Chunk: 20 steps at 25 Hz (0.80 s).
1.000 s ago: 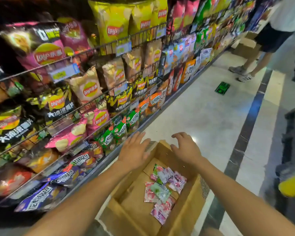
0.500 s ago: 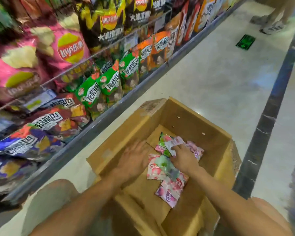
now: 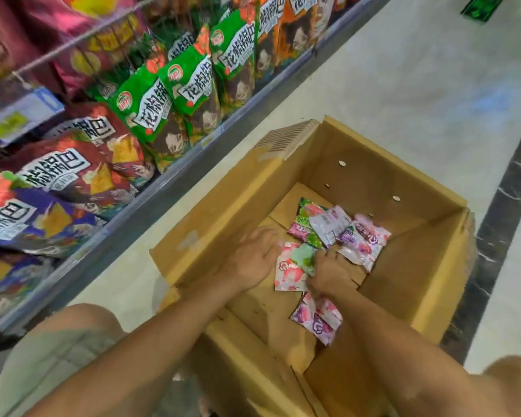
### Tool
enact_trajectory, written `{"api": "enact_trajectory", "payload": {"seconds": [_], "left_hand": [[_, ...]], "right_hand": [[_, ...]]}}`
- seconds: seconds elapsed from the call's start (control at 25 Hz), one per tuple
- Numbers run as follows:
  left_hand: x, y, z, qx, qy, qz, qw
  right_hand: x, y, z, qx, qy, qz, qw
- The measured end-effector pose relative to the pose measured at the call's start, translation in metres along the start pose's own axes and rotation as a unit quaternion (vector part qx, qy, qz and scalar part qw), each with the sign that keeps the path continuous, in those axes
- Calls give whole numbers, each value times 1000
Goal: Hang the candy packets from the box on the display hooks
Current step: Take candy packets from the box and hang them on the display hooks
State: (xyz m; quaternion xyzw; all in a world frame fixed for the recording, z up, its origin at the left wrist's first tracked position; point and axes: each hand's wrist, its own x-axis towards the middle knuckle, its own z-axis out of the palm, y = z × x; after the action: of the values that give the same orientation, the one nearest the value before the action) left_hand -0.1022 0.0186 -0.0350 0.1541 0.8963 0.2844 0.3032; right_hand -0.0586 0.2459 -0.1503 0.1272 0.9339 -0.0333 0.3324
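Observation:
An open cardboard box stands on the floor beside the shelf. Several small pink, purple and green candy packets lie on its bottom. My left hand lies flat inside the box, fingertips touching a pink and green packet. My right hand is curled down onto the same packet, fingers closed around its right side. Two more pink packets lie under my right wrist. No display hooks are in view.
The low shelf on the left holds green, red and purple snack bags behind a wire rail. Pale tiled floor stretches to the right, with a dark stripe. My knees show at the bottom corners.
My hands went from the box's far rim down into it. The view dropped closer. My right hand slid from the far packets onto the pink and green one.

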Motion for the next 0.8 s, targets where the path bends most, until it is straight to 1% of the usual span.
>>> {"api": "enact_trajectory", "payload": {"seconds": [0.12,0.2,0.28,0.36,0.44,0.48,0.52,0.56,0.6,0.68,0.72,0.76,0.8], "left_hand": [[2,2,-5,-46,0,-11,999],[1,3,-10,-78,4,-16,997],[4,2,-13,-125,7,-28,992],[8,3,-14,-166,7,-42,985],[13,7,-15,-190,5,-68,979],[15,10,-16,-191,4,-76,979],[16,15,-18,-191,2,-83,978],[16,19,-20,-192,1,-85,978],[17,23,-23,-199,-1,-89,976],[18,28,-28,-229,-8,-96,969],[18,31,-29,-265,-17,-97,959],[18,32,-29,-324,-36,-98,940],[18,33,-27,-398,-58,-99,910]], "right_hand": [[2,-3,-1,-27,11,4,1000],[6,-1,-9,-48,21,-16,999],[9,5,-20,-37,10,-46,998],[6,9,-39,17,-9,-68,997],[0,15,-58,101,-14,-89,991],[-6,18,-69,159,-21,-101,982],[-13,22,-79,236,-32,-112,965],[-21,24,-91,326,-52,-114,937],[-30,25,-102,423,-81,-105,897],[-46,26,-120,592,-150,-93,786],[-54,25,-127,645,-180,-106,735],[-61,22,-133,676,-199,-123,699],[-65,19,-135,695,-209,-139,674]]}}
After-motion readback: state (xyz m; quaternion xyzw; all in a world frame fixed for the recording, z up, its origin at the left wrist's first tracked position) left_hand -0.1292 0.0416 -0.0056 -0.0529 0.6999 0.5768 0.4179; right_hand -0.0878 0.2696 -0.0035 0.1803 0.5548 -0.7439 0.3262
